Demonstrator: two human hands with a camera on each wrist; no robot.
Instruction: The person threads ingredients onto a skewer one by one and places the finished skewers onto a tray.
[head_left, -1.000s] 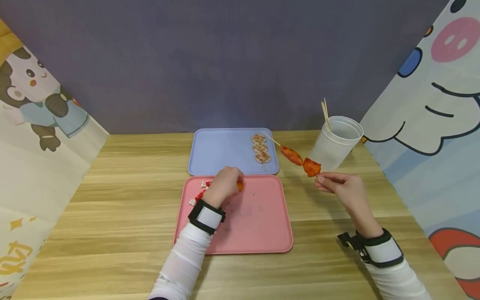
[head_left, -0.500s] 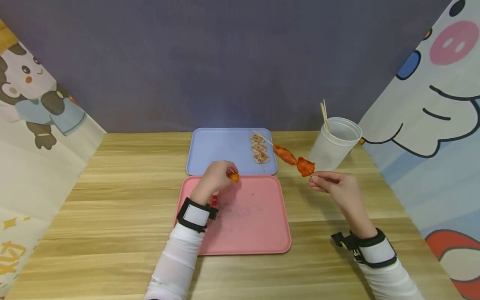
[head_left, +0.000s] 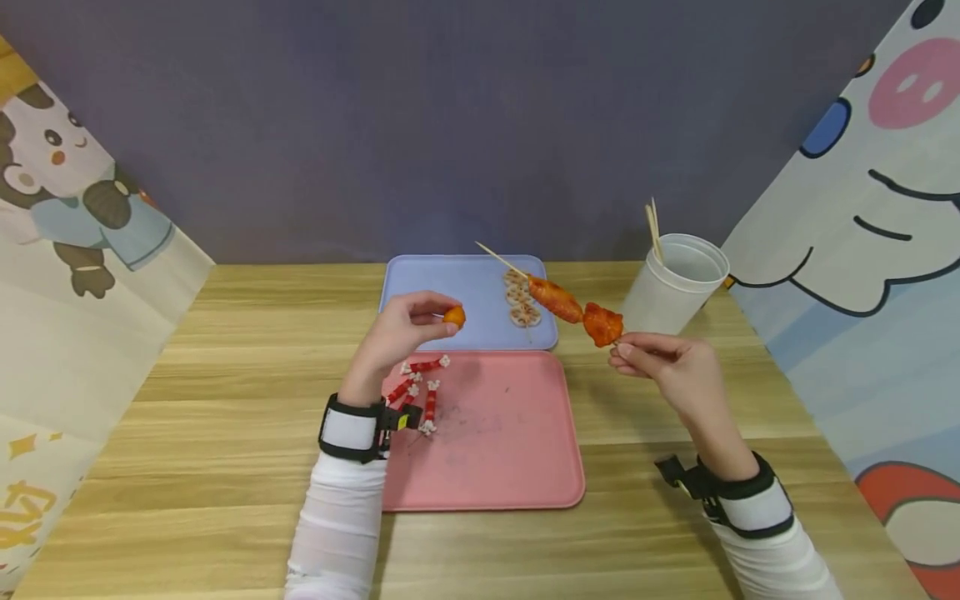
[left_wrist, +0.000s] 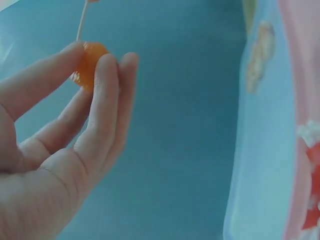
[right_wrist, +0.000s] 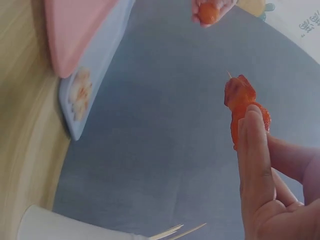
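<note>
My left hand [head_left: 397,333] pinches a small round orange food piece [head_left: 453,316] between thumb and fingers, above the blue tray's front edge. Glossy and rounded, the orange piece [left_wrist: 92,62] also shows at the fingertips in the left wrist view. My right hand [head_left: 667,362] pinches the lower end of a thin wooden skewer [head_left: 498,257]. Threaded on it are a long reddish-orange meat piece [head_left: 555,299] and a lumpier red meat piece [head_left: 602,323]. The skewer's bare tip points up and left, toward my left hand but apart from the orange piece.
A blue tray [head_left: 431,275] lies at the back, bearing a skewer of browned lotus-like slices [head_left: 525,315]. The pink tray [head_left: 510,458] in front carries several red-and-white sticks [head_left: 431,403]. A white cup [head_left: 663,297] with wooden skewers [head_left: 654,232] stands at right.
My left hand has lifted the orange piece off the pink tray and moved back and left, uncovering the red-and-white sticks. The right hand's skewer has shifted left toward it.
</note>
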